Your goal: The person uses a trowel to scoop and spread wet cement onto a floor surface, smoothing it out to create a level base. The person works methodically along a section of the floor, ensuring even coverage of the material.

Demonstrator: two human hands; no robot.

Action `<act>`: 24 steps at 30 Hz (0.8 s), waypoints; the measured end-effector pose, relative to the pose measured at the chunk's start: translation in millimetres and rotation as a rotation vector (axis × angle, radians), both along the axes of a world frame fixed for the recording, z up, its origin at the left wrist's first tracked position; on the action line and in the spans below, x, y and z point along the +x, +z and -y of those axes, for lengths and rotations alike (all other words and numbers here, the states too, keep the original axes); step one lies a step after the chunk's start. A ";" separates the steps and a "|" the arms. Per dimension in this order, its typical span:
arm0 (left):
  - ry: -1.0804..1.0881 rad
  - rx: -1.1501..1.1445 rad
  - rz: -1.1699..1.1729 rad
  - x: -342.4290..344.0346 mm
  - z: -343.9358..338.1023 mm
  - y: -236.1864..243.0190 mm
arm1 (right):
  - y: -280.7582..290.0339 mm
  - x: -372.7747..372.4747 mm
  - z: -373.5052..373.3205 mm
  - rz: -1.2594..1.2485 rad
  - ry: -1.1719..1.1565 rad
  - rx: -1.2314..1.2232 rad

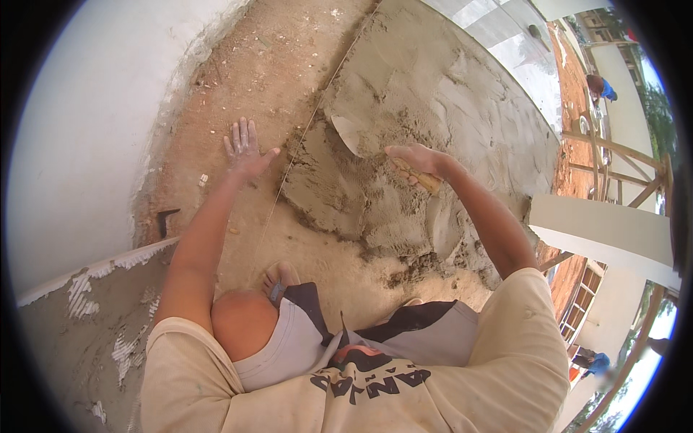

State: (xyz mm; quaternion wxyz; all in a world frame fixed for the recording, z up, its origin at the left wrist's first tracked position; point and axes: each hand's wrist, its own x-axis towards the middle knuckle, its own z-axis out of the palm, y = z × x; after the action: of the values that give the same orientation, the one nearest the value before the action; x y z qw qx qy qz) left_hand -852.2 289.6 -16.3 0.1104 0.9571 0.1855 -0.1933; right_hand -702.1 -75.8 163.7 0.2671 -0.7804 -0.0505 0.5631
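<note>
My right hand (417,163) is closed round the pale wooden handle of a trowel (344,136). The trowel's blade lies on wet grey mortar (462,108), at the lumpy left side of the spread. My left hand (247,153) is open with fingers spread, dusty with grey-white powder, over the bare sandy floor just left of the mortar. It holds nothing; whether the palm rests on the floor I cannot tell. Between my hands a thin taut string (315,108) runs along the mortar's left edge.
A white wall (94,108) rises on the left, with a dark metal piece (166,221) at its foot. Shiny grey tiles (498,32) border the mortar at the far right. Beyond stand wooden rails (635,153) and two people in blue (605,88). My bare foot (280,280) is below.
</note>
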 end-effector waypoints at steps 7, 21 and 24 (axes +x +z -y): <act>-0.004 -0.025 -0.032 7.8 7.0 11.5 | -13.0 58.0 -7.2 0.136 -0.167 0.089; 0.012 -0.046 -0.096 11.4 8.1 19.7 | -29.2 -12.8 -17.6 0.096 0.227 -0.026; 0.002 -0.017 -0.108 6.6 1.3 14.3 | -6.8 -34.4 -32.1 0.053 0.241 -0.133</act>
State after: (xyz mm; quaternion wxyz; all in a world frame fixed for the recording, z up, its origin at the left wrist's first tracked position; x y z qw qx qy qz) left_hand -845.6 288.4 -2.0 0.1087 0.9441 0.1905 -0.2463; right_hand -736.4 -43.7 156.9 0.1440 -0.7991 -0.1136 0.5725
